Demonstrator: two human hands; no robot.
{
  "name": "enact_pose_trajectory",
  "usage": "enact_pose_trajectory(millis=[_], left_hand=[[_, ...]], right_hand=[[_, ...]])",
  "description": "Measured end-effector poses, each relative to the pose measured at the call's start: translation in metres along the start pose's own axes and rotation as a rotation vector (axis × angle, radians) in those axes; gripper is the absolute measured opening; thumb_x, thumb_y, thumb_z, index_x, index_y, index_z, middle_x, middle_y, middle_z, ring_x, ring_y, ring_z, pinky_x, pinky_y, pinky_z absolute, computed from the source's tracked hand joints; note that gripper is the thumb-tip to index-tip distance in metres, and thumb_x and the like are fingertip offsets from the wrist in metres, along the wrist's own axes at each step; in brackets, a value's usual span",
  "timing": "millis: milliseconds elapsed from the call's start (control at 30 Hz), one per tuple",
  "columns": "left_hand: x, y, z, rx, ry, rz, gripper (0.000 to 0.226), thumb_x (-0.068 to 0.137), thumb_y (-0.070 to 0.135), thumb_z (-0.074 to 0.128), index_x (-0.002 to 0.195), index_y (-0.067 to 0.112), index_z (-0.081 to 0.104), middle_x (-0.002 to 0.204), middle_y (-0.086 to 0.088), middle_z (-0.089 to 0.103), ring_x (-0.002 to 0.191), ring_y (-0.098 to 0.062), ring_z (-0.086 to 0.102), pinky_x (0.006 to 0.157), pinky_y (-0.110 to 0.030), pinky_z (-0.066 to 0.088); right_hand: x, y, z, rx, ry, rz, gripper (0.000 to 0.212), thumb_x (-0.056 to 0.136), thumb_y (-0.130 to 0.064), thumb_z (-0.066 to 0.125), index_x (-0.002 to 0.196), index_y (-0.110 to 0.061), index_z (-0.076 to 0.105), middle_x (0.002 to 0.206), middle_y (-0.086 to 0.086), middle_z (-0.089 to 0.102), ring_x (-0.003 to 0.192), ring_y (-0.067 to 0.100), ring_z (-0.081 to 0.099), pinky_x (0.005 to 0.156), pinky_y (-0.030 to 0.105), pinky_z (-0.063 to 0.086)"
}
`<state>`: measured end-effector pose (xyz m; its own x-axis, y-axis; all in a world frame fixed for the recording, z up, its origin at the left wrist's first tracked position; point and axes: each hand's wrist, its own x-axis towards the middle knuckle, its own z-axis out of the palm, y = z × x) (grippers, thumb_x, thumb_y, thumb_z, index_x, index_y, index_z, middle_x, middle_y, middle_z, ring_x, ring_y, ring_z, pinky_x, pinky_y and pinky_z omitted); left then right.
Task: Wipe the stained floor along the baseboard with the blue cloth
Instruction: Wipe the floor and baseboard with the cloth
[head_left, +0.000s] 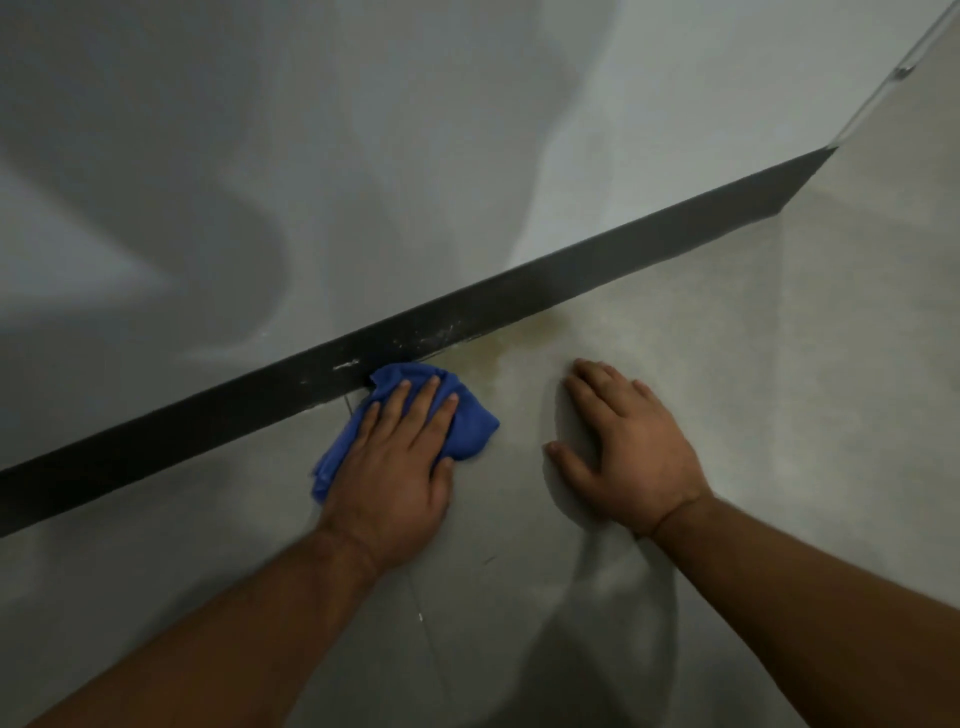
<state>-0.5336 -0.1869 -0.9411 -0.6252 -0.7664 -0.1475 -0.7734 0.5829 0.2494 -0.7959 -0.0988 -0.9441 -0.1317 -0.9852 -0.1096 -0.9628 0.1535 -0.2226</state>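
**Inspector:** Pressing flat on the blue cloth, the left hand has its fingers spread over the bunched fabric, not curled round it. The cloth lies on the floor, its far edge touching the foot of the dark baseboard. My judgement: the open palm is there to load the cloth evenly for rubbing.

**Clerk:** And the other hand?

**Inspector:** The right hand rests open and empty on the floor, just beside the cloth, most likely as a prop for a person leaning forward.

**Clerk:** The stain itself?

**Inspector:** A yellowish stain runs along the floor by the baseboard, right of the cloth and not yet covered. White flecks mark the baseboard above it.

**Clerk:** Any labels or writing?

**Inspector:** None legible on cloth, wall or floor.
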Motion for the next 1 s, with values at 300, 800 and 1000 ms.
enact_pose_trajectory(millis=[300,800,1000], left_hand=[[0.037,0.026,0.002,0.018,-0.011,0.109,0.067,0.101,0.038,0.035,0.161,0.020,0.010,0.170,0.003,0.001,0.156,-0.018,-0.002,0.126,-0.041,0.003],[0.059,0.034,0.001,0.040,-0.019,0.060,0.068,0.101,0.039,0.035,0.161,0.021,0.007,0.170,0.001,-0.001,0.156,-0.021,-0.001,0.126,-0.040,0.001],[0.051,0.047,0.006,0.007,-0.013,0.141,0.068,0.099,0.040,0.035,0.160,0.020,0.011,0.170,0.000,0.004,0.156,-0.020,0.001,0.126,-0.041,0.004]], right_hand=[[-0.013,0.017,0.008,-0.024,0.042,0.067,0.072,0.101,-0.059,0.024,0.161,-0.020,0.019,0.168,0.002,0.017,0.156,0.019,0.011,0.126,0.045,0.013],[-0.015,0.017,0.006,-0.003,0.015,0.079,0.072,0.099,-0.056,0.022,0.162,-0.021,0.015,0.169,0.001,0.014,0.156,0.019,0.008,0.126,0.047,0.015],[-0.014,0.017,0.006,-0.012,0.024,0.073,0.071,0.100,-0.054,0.027,0.161,-0.019,0.018,0.168,0.002,0.017,0.156,0.020,0.011,0.126,0.047,0.016]])
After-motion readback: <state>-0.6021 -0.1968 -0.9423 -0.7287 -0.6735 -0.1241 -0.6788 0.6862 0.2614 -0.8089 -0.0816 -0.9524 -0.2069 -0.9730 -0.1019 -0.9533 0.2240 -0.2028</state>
